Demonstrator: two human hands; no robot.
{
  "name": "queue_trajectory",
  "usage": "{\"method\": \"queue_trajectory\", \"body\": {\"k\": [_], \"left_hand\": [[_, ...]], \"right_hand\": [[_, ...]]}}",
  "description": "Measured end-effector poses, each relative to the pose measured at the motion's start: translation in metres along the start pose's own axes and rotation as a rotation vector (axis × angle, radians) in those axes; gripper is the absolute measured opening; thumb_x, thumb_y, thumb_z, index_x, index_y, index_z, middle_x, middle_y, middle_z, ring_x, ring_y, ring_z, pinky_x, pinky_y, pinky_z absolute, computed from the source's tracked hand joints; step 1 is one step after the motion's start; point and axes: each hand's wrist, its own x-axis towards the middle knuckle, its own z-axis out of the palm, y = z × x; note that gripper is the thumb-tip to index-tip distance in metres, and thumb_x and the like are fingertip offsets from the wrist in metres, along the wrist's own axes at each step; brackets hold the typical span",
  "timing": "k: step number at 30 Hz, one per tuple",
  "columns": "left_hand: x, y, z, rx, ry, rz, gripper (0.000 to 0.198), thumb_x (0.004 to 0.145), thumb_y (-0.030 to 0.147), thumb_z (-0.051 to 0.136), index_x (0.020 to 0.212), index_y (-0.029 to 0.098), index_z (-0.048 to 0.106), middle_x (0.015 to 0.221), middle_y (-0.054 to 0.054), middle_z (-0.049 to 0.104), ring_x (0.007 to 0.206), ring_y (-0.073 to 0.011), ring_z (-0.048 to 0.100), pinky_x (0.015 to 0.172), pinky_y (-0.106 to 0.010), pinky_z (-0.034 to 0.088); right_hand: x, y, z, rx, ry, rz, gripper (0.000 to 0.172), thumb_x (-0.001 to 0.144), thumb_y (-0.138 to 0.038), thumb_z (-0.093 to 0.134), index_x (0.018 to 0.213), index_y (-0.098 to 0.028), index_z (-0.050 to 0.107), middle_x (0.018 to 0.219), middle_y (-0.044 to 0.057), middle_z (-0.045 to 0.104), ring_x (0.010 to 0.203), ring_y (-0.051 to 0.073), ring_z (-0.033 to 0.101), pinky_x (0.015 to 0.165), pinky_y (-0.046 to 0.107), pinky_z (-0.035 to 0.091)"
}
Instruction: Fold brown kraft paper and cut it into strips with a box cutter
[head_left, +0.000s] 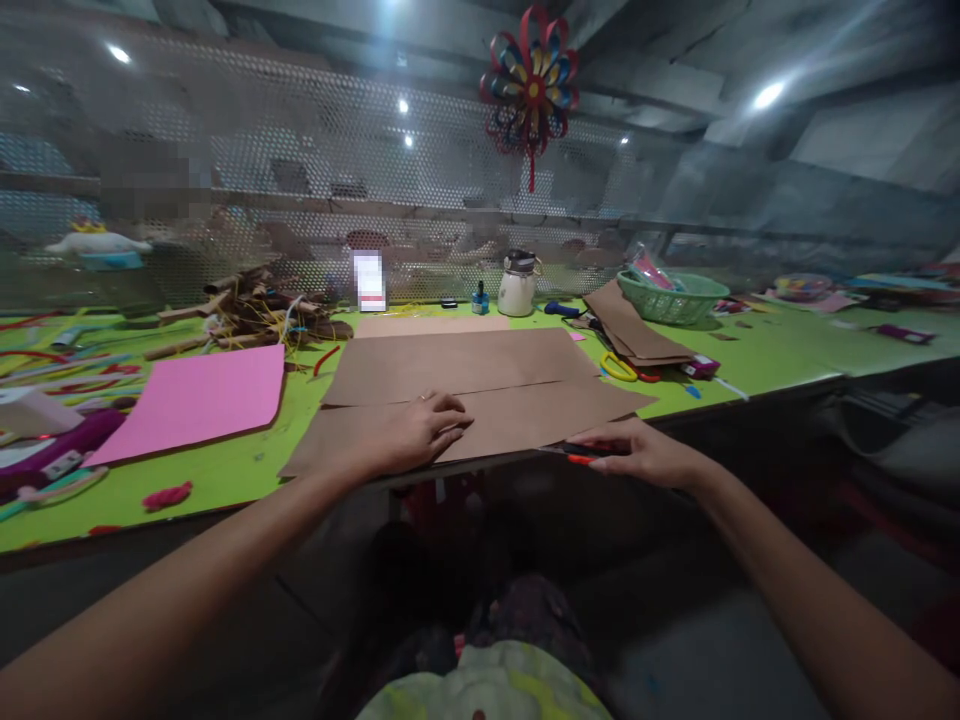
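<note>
Large brown cardboard sheets (465,385) lie overlapped on the green table (225,470), the nearest one reaching the front edge. My left hand (420,432) rests flat on that near sheet, fingers stretched out and pressing it down. At the sheet's front right edge my right hand (637,452) is closed round a red and black cutter (581,452), whose tip points left along the cardboard's edge.
A pink paper sheet (199,398) lies to the left, with sticks and scraps (247,310) behind it. Yellow-handled scissors (619,368), more cardboard pieces (630,330), a green basket (671,297) and a white jar (517,288) stand at the back right. A mesh screen backs the table.
</note>
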Motion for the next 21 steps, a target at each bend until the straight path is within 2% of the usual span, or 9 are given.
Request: {"method": "queue_trajectory", "body": {"k": [6, 13, 21], "left_hand": [[-0.001, 0.003, -0.002, 0.001, -0.014, -0.012, 0.035, 0.096, 0.035, 0.037, 0.116, 0.021, 0.062, 0.116, -0.009, 0.056, 0.11, -0.0211, 0.049, 0.098, -0.037, 0.039], [-0.003, -0.004, 0.007, -0.044, 0.029, -0.007, 0.037, 0.096, 0.038, 0.037, 0.118, 0.02, 0.061, 0.116, -0.01, 0.055, 0.11, -0.0206, 0.049, 0.099, -0.037, 0.039], [-0.003, -0.002, 0.005, -0.043, 0.009, -0.022, 0.036, 0.095, 0.037, 0.038, 0.117, 0.021, 0.062, 0.116, -0.009, 0.056, 0.109, -0.0206, 0.05, 0.099, -0.036, 0.038]], "right_hand": [[-0.003, -0.003, 0.005, 0.007, -0.016, -0.057, 0.05, 0.077, -0.045, 0.068, 0.12, -0.02, 0.064, 0.123, 0.01, 0.062, 0.109, 0.027, 0.058, 0.093, 0.04, 0.046], [-0.01, -0.008, 0.006, 0.029, -0.064, -0.006, 0.05, 0.08, -0.043, 0.065, 0.124, -0.02, 0.061, 0.122, 0.009, 0.063, 0.107, 0.026, 0.059, 0.089, 0.037, 0.048], [0.004, -0.014, 0.023, -0.02, -0.041, -0.09, 0.048, 0.078, -0.043, 0.066, 0.12, -0.02, 0.063, 0.119, 0.009, 0.065, 0.107, 0.026, 0.059, 0.091, 0.038, 0.047]]}}
